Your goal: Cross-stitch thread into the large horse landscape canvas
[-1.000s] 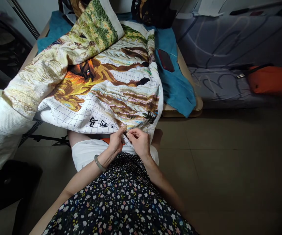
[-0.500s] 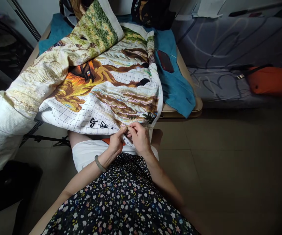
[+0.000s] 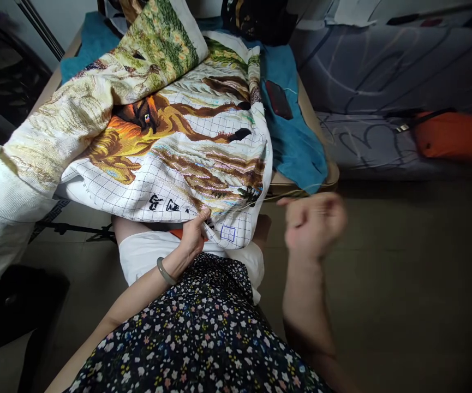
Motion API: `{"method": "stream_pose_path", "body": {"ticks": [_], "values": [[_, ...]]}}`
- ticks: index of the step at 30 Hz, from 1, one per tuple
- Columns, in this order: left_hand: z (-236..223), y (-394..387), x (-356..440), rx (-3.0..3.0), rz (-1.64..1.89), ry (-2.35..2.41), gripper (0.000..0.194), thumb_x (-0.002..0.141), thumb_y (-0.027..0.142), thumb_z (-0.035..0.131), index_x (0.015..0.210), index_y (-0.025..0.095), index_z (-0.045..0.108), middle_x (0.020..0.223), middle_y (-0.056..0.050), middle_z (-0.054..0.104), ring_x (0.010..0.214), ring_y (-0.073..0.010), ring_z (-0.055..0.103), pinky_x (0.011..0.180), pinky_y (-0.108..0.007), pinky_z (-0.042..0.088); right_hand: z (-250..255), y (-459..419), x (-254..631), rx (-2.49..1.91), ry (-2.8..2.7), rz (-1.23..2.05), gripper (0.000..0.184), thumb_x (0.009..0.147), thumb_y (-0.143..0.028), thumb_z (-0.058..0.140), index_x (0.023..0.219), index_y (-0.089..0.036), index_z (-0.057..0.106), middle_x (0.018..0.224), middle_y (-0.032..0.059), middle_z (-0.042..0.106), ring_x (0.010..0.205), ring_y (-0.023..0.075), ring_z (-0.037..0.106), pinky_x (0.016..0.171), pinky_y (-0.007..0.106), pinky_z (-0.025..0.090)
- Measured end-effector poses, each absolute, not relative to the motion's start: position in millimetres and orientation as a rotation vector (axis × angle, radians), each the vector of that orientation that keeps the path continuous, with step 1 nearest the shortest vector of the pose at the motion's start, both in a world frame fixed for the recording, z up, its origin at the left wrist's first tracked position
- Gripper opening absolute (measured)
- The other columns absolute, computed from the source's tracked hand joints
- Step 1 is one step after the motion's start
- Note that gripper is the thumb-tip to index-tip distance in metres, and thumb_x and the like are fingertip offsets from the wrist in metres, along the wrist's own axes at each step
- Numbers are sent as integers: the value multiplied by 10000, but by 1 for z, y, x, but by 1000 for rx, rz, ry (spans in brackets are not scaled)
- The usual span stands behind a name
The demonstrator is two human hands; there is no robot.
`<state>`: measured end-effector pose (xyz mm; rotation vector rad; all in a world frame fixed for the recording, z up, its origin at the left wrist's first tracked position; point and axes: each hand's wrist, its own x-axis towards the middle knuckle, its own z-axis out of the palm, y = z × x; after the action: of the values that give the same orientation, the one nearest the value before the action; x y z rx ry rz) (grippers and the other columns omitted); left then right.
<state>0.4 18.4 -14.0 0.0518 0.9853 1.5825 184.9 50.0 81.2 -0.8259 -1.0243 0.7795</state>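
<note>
A large cross-stitch cloth (image 3: pixel 166 188) with horse-like figures, brown bands and a printed grid spreads over my lap and the table edge. My left hand (image 3: pixel 193 232) grips its near edge, thumb on top and fingers underneath, beside black stitched characters. Off to the right of the cloth, my right hand (image 3: pixel 315 224) is closed in a fist and slightly blurred. A pale thread (image 3: pixel 262 201) runs from the cloth near my left thumb out to that fist. Any needle is too small or hidden to make out.
The rolled part of the cloth (image 3: pixel 55 136) hangs off at left. Beneath lies a teal cloth (image 3: pixel 301 147) on the table, with a dark phone (image 3: pixel 279 100) on it. A grey patterned sofa (image 3: pixel 366 82) holds an orange bag (image 3: pixel 456 134). A black tripod leg (image 3: pixel 76 228) stands at left.
My right hand has moved away from my left, out to the right, drawing the thread long. The cloth's near corner with a blue printed square now shows. My left hand keeps its grip.
</note>
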Motion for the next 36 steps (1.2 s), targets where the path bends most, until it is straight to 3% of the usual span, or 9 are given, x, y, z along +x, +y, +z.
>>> {"method": "stream_pose_path", "body": {"ticks": [2,4,8,18,25,36], "values": [[-13,18,0,48,1559,991,375,523,204,825,863,145,677,846,-53,700,937,-205,633,910,-343,448,51,37,153,-1037,-1266,1100,122,843,-274,569,750,-203,535,435,-101,420,356,59,369,444,203,442],[-11,17,-1,49,1542,1003,316,523,209,825,788,141,667,778,-41,684,876,-187,632,876,-329,457,31,24,130,-1199,-1500,1234,94,840,-268,551,838,-187,599,481,-68,491,402,71,439,414,182,382],[-6,16,-1,35,1530,1030,273,510,212,828,688,146,632,634,-1,620,790,-163,616,819,-305,459,20,12,114,-1359,-1703,1063,219,843,-242,498,962,-167,665,565,-12,593,501,102,533,501,203,420],[-5,17,0,33,1534,1004,311,498,201,827,747,136,651,709,-14,648,743,-145,600,800,-308,455,16,14,108,-1441,-1725,905,239,810,-265,505,902,-155,696,647,43,663,563,140,586,525,226,436],[-2,15,0,83,1538,1020,308,502,211,826,738,139,642,693,-6,637,669,-121,578,731,-280,456,20,13,100,-1471,-1644,992,167,830,-289,503,838,-174,623,567,1,623,453,110,532,484,218,419],[1,20,-2,108,1498,1139,286,477,214,822,681,137,638,665,-8,632,618,-104,559,652,-249,439,9,10,97,-1389,-1525,1048,123,781,-276,572,738,-168,611,655,8,637,577,124,575,575,229,457]]}}
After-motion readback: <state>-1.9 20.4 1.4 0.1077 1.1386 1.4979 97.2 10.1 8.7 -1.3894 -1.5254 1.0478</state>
